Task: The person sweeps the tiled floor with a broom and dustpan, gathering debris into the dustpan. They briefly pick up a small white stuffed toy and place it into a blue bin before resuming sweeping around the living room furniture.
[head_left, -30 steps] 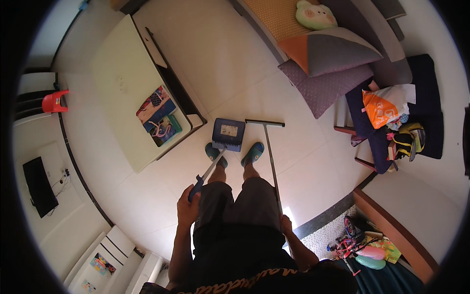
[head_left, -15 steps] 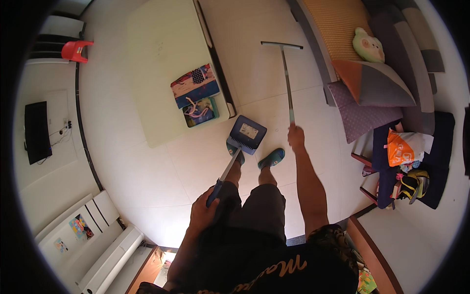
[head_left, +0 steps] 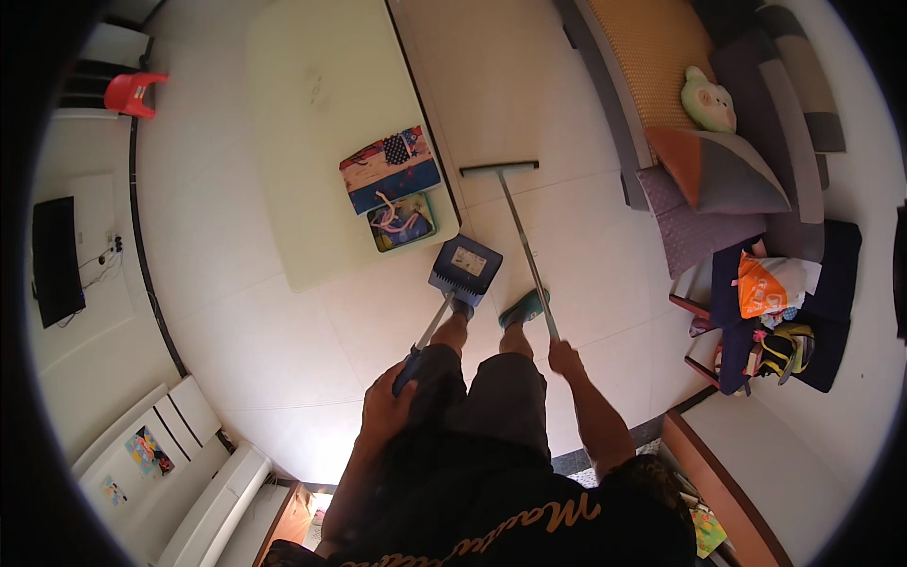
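My left hand [head_left: 385,401] is wrapped round the dark grip of a long-handled dustpan [head_left: 466,266]. The blue-grey pan hangs over my left foot, with a toothed edge on the side facing me and a pale patch inside it. My right hand [head_left: 565,358] is closed round the lower end of a long metal pole. At the pole's far end is a floor squeegee [head_left: 500,169] with a wide, thin, dark-edged head, lying on the pale tiles between the table and the sofa. The pole passes just beside my right slipper [head_left: 525,308].
Left of the squeegee stands a pale table [head_left: 326,104] with a patterned box lid [head_left: 391,170] and an open box of odds and ends [head_left: 403,223]. A sofa [head_left: 652,57] with cushions runs along the right. Nearer, a dark chair [head_left: 831,312] holds bags.
My right hand has drawn back toward my body, pulling the squeegee nearer and a little left. The dustpan stays in my left hand, over my left foot.
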Available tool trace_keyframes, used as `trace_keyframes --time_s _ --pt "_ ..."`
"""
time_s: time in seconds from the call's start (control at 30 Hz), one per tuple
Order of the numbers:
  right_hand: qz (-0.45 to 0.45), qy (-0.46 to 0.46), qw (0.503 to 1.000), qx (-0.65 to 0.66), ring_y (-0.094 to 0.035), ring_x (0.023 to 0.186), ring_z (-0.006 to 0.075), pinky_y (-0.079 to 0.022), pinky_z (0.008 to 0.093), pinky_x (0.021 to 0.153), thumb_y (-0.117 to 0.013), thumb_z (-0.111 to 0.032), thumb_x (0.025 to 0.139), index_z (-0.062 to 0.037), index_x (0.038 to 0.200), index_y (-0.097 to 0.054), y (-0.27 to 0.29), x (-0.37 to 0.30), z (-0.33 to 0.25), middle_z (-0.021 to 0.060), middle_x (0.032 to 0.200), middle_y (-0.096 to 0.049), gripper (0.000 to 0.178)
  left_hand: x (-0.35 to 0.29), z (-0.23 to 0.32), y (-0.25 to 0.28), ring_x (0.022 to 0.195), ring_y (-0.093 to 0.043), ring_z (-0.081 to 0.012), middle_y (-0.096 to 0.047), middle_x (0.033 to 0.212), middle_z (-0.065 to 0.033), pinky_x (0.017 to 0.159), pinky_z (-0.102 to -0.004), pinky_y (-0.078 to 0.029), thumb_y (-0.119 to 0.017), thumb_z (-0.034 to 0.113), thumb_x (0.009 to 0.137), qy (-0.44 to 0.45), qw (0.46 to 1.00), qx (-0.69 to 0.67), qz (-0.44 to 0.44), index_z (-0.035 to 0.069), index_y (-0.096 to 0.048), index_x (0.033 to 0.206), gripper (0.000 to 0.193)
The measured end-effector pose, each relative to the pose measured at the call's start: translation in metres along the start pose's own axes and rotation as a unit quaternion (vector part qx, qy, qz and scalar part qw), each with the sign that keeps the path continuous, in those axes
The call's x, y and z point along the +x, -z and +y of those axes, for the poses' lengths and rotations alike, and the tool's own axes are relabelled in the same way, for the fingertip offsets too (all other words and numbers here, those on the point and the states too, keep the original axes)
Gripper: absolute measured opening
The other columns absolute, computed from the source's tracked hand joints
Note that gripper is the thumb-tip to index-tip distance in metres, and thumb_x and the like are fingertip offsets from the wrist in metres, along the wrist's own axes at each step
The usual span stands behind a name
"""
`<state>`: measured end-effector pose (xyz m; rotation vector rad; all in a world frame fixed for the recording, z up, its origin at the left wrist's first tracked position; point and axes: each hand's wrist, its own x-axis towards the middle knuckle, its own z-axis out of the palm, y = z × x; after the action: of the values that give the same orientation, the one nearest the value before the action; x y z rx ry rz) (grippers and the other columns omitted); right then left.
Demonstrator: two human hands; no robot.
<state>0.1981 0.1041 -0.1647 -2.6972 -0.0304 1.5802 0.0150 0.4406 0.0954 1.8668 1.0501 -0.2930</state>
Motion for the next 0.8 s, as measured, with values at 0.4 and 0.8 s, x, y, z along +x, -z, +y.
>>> trace_keyframes --time_s 0.4,0.8 --pt "0.099 -0.015 0.995 -0.007 -0.06 0.08 0.0478 -0.048 0.0555 0.07 -0.037 -0.045 0.097 0.0004 0.08 -0.058 -0.062 -0.145 0.198 0.0272 0.08 -0.063 0.053 0.019 -0.022 0.005 0.088 -0.066 -0.0298 -0.066 0.098 -0.0209 0.077 -0.035 -0.051 -0.063 0.023 0.084 -0.088 0.995 0.041 -0.037 -0.003 -0.057 0.117 0.043" --pt "0.161 -0.026 0.948 0.272 -0.063 0.076 0.0451 -0.051 0.0508 0.066 -0.034 -0.048 0.097 0.0036 0.09 -0.057 0.017 0.021 0.034 0.0283 0.08 -0.063 0.057 -0.006 0.007 -0.019 0.087 -0.066 -0.0278 -0.066 0.097 -0.0193 0.077 -0.0342 -0.05 -0.062 0.02 0.085 -0.041 0.994 0.081 -0.06 -0.003 -0.057 0.118 0.04"
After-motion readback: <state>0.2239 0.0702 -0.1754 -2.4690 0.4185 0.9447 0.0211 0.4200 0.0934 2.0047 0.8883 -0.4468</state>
